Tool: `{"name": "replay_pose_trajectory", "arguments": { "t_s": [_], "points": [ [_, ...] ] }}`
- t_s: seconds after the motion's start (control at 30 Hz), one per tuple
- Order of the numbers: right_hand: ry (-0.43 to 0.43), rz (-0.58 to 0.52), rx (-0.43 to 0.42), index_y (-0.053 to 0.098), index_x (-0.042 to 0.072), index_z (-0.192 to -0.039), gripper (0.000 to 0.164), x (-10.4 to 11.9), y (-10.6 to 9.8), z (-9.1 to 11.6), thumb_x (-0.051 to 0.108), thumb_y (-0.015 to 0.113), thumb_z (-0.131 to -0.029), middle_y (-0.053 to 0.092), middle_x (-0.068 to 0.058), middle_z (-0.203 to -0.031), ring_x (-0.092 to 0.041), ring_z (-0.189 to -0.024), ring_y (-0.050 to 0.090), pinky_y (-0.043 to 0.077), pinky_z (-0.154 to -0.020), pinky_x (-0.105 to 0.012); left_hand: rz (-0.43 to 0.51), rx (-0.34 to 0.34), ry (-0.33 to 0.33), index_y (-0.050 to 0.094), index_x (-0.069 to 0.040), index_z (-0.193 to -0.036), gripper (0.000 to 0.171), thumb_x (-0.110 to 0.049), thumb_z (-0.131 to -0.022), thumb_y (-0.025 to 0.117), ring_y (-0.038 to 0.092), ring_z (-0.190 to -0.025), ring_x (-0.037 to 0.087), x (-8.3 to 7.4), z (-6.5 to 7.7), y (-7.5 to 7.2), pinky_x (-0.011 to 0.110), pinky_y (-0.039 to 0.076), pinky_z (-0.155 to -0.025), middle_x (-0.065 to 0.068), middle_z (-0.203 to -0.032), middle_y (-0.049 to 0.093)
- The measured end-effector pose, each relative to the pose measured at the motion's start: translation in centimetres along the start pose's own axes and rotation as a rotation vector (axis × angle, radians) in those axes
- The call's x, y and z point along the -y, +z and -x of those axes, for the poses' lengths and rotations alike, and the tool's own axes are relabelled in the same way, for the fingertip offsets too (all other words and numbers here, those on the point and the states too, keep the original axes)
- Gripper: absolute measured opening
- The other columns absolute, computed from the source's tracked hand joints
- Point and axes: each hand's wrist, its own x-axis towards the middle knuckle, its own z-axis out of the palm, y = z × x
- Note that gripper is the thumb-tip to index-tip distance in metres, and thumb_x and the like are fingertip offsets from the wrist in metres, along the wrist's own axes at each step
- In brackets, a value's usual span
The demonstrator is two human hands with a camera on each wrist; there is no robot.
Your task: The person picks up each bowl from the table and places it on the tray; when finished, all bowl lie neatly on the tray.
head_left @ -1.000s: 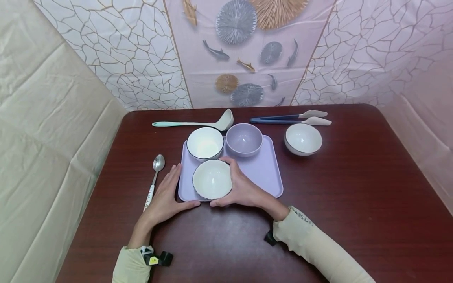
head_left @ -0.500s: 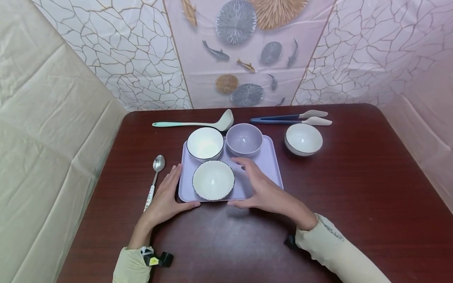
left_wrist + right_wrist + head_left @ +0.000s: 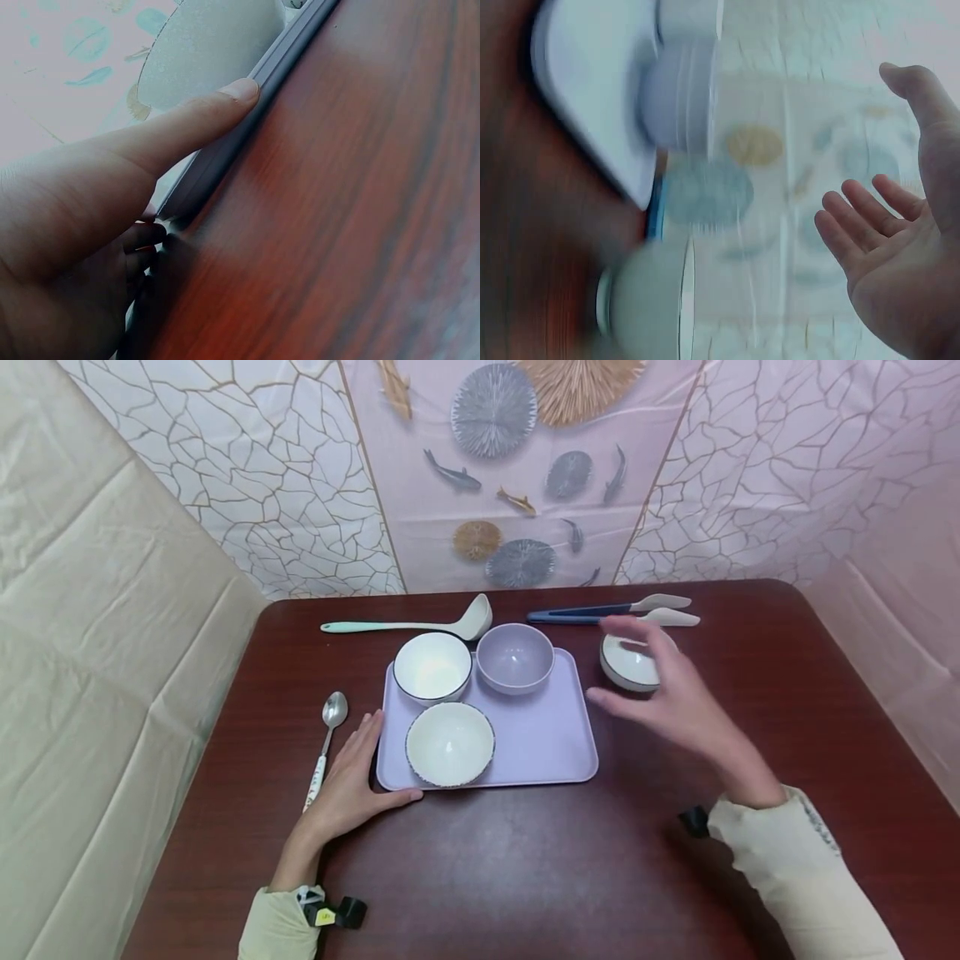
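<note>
My left hand (image 3: pixel 351 785) rests against the left front corner of a lilac tray (image 3: pixel 543 752), its thumb along the tray's front edge. On the tray stand a white bowl with a dark rim (image 3: pixel 432 664), a purple bowl (image 3: pixel 515 657) and a white bowl with a speckled rim (image 3: pixel 450 745). My right hand (image 3: pixel 678 697) hovers with spread fingers over a small white bowl (image 3: pixel 624 664) on the table right of the tray, partly hiding it. In the right wrist view that small bowl (image 3: pixel 649 300) is apart from the fingers.
A ladle (image 3: pixel 450 625) with a mint handle lies behind the tray. Blue tongs (image 3: pixel 577 615) with pale tips lie behind the small bowl. A spoon (image 3: pixel 330 727) with a patterned handle is left of the tray, next to my left hand. A patterned cloth hangs behind the table.
My right hand has let go of the speckled-rim bowl on the tray and moved right and away from me to the small white bowl. The left hand stays at the tray corner.
</note>
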Motion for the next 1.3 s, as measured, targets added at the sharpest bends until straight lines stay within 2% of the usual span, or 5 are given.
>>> {"name": "replay_pose_trajectory", "arguments": {
  "t_s": [0.13, 0.4, 0.7, 1.03, 1.3],
  "points": [
    [0.062, 0.007, -0.086, 0.041, -0.002, -0.140, 0.080, -2.1, -2.3, 0.5, -0.006, 0.083, -0.072, 0.051, -0.015, -0.137, -0.029, -0.126, 0.047, 0.037, -0.101, -0.020, -0.001, 0.000, 0.005, 0.014, -0.009, -0.158, 0.125, -0.063, -0.068, 0.081, 0.009, -0.148, 0.028, 0.0, 0.0, 0.0, 0.052, 0.013, -0.115, 0.012, -0.161, 0.016],
    [0.289, -0.037, -0.112, 0.028, 0.017, -0.150, 0.086, -8.1, -5.1, 2.2, 0.007, 0.079, -0.082, 0.040, -0.012, -0.146, -0.023, -0.132, 0.041, 0.037, -0.101, -0.017, -0.005, -0.007, 0.017, 0.014, -0.008, -0.157, 0.125, -0.064, -0.068, 0.081, 0.010, -0.148, 0.030, 0.1, 0.0, -0.2, 0.052, 0.013, -0.115, 0.012, -0.161, 0.017],
    [0.433, -0.121, -0.096, 0.015, 0.016, -0.153, 0.094, -14.7, -4.4, 2.8, 0.014, 0.079, -0.084, 0.030, -0.019, -0.151, -0.035, -0.138, 0.033, 0.031, -0.109, -0.052, -0.004, -0.007, 0.012, 0.014, -0.008, -0.157, 0.126, -0.064, -0.067, 0.081, 0.010, -0.148, 0.030, 0.3, 0.0, -0.1, 0.052, 0.014, -0.115, 0.012, -0.161, 0.017],
    [0.489, -0.184, -0.073, 0.007, 0.014, -0.154, 0.100, -17.4, -3.2, 3.1, 0.016, 0.078, -0.085, 0.026, -0.019, -0.154, -0.039, -0.139, 0.031, 0.028, -0.109, -0.056, -0.003, -0.016, 0.030, 0.015, -0.006, -0.157, 0.126, -0.064, -0.067, 0.081, 0.011, -0.147, 0.031, 0.3, -0.2, 0.1, 0.052, 0.015, -0.115, 0.012, -0.161, 0.017],
    [0.468, -0.092, -0.034, 0.004, 0.011, -0.154, 0.110, -17.4, -1.7, 2.4, 0.020, 0.084, -0.079, 0.021, -0.019, -0.156, -0.035, -0.139, 0.026, 0.022, -0.110, -0.052, -0.010, -0.018, 0.037, 0.015, -0.006, -0.157, 0.126, -0.065, -0.067, 0.080, 0.012, -0.147, 0.031, 0.3, -0.1, 0.1, 0.053, 0.015, -0.114, 0.013, -0.161, 0.018]
  ]
}}
